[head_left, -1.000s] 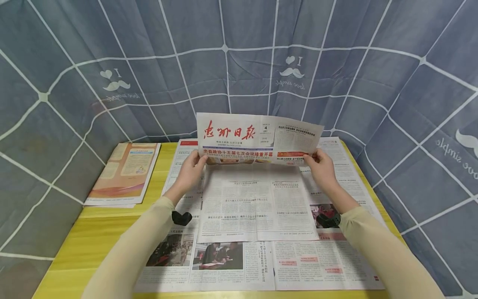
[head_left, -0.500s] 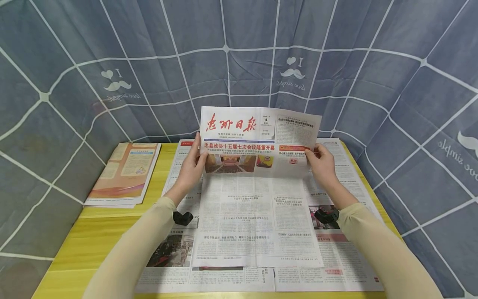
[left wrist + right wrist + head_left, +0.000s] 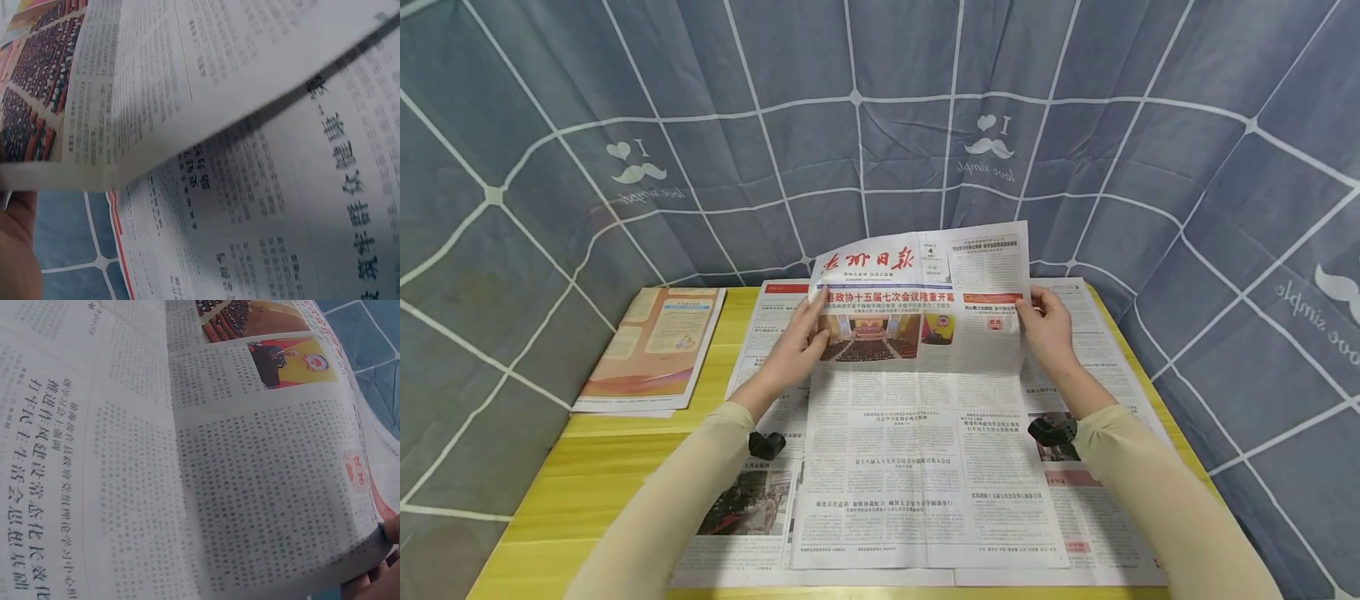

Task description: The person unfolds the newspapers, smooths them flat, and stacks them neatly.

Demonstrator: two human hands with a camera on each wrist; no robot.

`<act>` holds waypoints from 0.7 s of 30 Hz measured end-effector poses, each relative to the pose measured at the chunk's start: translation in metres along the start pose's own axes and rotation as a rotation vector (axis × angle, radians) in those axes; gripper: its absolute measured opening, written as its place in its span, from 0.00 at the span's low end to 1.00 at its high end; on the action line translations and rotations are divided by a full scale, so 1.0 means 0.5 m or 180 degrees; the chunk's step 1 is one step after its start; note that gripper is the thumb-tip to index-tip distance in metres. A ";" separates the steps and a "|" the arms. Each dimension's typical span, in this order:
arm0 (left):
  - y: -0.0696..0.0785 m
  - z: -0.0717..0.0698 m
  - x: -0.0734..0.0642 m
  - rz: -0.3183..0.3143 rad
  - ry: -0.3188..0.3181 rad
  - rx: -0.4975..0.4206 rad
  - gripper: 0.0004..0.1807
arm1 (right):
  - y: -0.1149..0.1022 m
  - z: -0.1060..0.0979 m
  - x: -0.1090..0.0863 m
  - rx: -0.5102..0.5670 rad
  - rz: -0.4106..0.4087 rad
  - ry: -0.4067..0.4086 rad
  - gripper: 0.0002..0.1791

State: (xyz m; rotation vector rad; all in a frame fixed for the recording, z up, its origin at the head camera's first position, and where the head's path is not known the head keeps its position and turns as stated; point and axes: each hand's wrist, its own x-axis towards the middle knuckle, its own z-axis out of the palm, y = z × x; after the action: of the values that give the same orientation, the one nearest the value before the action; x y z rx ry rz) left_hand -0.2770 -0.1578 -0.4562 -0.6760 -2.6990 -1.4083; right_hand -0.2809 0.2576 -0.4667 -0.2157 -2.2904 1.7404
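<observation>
A newspaper (image 3: 880,467) with a red masthead is held up at its top, and its lower part hangs toward the front over more newspaper. My right hand (image 3: 1049,331) pinches its right edge beside the red banner; thumb and fingers (image 3: 369,584) show at the lower right corner of the right wrist view. At the left edge, my left hand (image 3: 790,350) lies with extended fingers over the start of the red headline and the thumb beside the colour photo. The upper left corner curves back there. In the left wrist view, part of the left hand (image 3: 19,250) shows below the paper's edge.
Spread newspaper sheets (image 3: 748,554) cover the middle of the yellow table (image 3: 572,517). An orange-covered booklet (image 3: 651,350) lies on papers at the left. A grey-blue curtain (image 3: 895,150) with white lines surrounds the back and sides.
The held newspaper has opened out downward, its lower edge sliding toward the front. The left hand's fingers have moved over the front of the sheet, and its upper left corner now bends back.
</observation>
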 end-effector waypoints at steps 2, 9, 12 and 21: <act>0.002 0.003 0.002 -0.0031 0.0009 -0.0056 0.39 | 0.004 -0.003 -0.003 0.0050 -0.0055 -0.0108 0.27; 0.008 0.011 0.008 -0.0125 0.0083 -0.0392 0.41 | -0.003 -0.018 -0.036 0.0173 -0.0315 -0.0604 0.35; 0.007 0.013 0.010 -0.0154 0.0108 -0.0472 0.40 | -0.017 -0.026 -0.061 0.0082 -0.0343 -0.0784 0.30; 0.047 0.006 0.012 -0.0303 0.0073 -0.0655 0.39 | 0.056 -0.031 -0.060 0.0226 -0.0192 -0.1064 0.27</act>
State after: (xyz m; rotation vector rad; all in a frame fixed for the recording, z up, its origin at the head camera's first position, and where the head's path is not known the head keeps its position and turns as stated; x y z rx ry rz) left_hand -0.2730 -0.1417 -0.4384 -0.5428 -2.6247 -1.7227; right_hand -0.2485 0.2715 -0.4933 0.1700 -2.4199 1.9459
